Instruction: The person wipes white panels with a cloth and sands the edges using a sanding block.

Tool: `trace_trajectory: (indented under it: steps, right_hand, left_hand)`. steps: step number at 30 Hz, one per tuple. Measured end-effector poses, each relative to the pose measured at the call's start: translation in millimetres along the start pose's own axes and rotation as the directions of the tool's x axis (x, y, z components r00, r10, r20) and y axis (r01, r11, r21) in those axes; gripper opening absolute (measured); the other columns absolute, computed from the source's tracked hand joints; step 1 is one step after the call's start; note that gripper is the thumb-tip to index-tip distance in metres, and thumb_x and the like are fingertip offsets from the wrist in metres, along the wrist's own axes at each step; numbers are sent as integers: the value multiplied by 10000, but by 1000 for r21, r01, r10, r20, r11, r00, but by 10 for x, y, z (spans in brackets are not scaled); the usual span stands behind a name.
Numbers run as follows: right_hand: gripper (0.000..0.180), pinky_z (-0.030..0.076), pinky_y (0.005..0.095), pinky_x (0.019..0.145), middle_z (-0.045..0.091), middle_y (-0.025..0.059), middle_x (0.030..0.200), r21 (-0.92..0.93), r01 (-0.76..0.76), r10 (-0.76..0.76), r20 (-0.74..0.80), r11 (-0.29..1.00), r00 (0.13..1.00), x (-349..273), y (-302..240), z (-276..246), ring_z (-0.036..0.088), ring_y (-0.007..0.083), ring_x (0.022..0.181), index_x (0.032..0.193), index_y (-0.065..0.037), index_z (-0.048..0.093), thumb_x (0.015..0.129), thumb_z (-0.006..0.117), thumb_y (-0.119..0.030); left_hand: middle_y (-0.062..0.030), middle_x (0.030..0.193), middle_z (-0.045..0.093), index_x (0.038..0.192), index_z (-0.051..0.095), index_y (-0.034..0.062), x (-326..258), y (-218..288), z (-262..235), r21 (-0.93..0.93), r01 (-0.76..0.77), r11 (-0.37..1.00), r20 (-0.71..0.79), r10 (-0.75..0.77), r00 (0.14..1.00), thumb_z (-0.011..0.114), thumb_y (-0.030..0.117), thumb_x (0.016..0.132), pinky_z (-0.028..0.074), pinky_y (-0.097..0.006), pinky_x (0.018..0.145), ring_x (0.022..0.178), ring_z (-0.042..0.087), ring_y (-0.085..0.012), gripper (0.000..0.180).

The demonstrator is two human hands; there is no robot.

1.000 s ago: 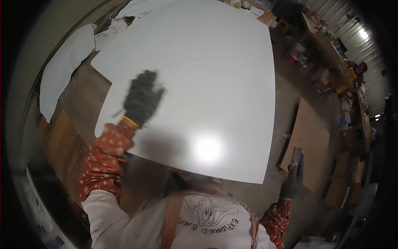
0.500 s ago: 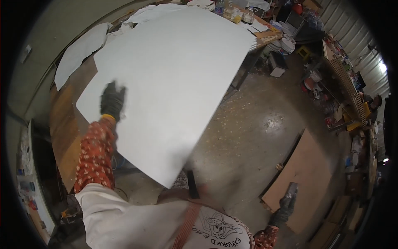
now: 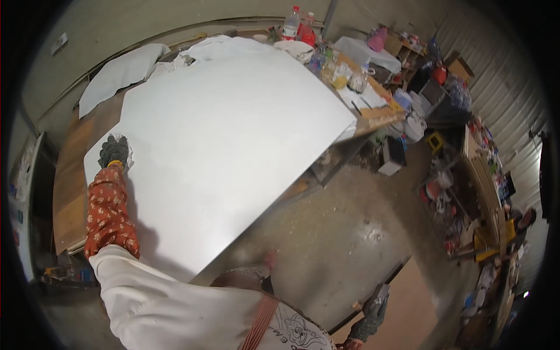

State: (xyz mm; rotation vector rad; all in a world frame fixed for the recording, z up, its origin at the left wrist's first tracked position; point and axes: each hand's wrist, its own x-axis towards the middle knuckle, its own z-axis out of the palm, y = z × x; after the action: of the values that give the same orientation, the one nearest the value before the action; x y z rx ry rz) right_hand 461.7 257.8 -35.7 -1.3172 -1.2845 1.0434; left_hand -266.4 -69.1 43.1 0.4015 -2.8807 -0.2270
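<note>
A large white sheet [image 3: 221,146] lies over a wooden worktable, its near corner close to my body. My left hand [image 3: 112,153], in a dark grey glove, rests on the sheet near its left edge. Its fingers are bent over a crumpled white cloth [image 3: 129,153], part of which shows beside the glove; whether it is fabric or paper is hard to tell. Low at my right side, away from the table, hangs my gloved right hand [image 3: 368,319]. Closed in it is a small flat greyish object [image 3: 382,291] whose kind I cannot make out.
Brown board [image 3: 411,297] is below right by the floor. Bottles [image 3: 298,26], jars and a wooden strip crowd the table's far right end. A white box [image 3: 392,156] stands on the floor. Cluttered shelves line the right, where another person [image 3: 525,219] is partly visible.
My view has shifted, showing more of the far table. My left hand has slid left over the sheet, towards its left edge. The right hand stays low at my side.
</note>
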Motion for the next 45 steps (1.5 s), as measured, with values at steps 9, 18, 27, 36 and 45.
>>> trace_trajectory:
  steps: [9,18,27,36,45]
  right_hand:
    - [551,434,335,956,540,81,1351,30,31,-36,193,999,981,2004,-563,1543,521,174,1137,1410,-4,465,930,609,-233]
    - [450,397,372,1058,507,129,1407,195,764,-553,797,615,242,3452,-1503,4468,506,266,1252,1392,-38,472,987,522,-230]
    - [446,448,479,970,517,106,1373,228,960,-370,916,163,-155,1893,-2622,7461,536,342,1189,1337,-248,506,951,442,-461]
    - [279,464,506,902,623,96,1137,794,608,-705,425,-11,-567,-1875,-2111,8084,578,319,1091,1073,-204,641,844,607,-360]
    - [216,540,476,706,671,117,988,407,896,-507,742,-178,-438,1127,-2470,8940,663,318,923,1064,-142,628,912,513,-244]
  left_hand:
    - [-167,1431,462,1398,444,72,-1230,2337,590,-116,-796,594,-163,780,605,485,508,939,265,-488,1130,1334,406,-339,635]
    - [-192,1522,336,1460,393,84,-2412,1625,-305,-204,-717,666,87,742,664,541,544,920,187,-460,1188,1424,292,-338,724]
    - [-206,1398,489,1404,455,48,-2348,181,-579,71,-107,992,-234,121,965,647,397,869,349,-510,1078,1286,465,-378,667]
    - [-219,1371,517,1362,493,4,-2337,452,-584,-35,-159,987,-230,147,962,688,324,834,354,-506,1084,1256,496,-400,648]
    - [-184,1426,477,1386,468,7,-2313,309,-568,-41,-203,978,-248,187,950,674,285,872,330,-489,1110,1312,456,-366,619]
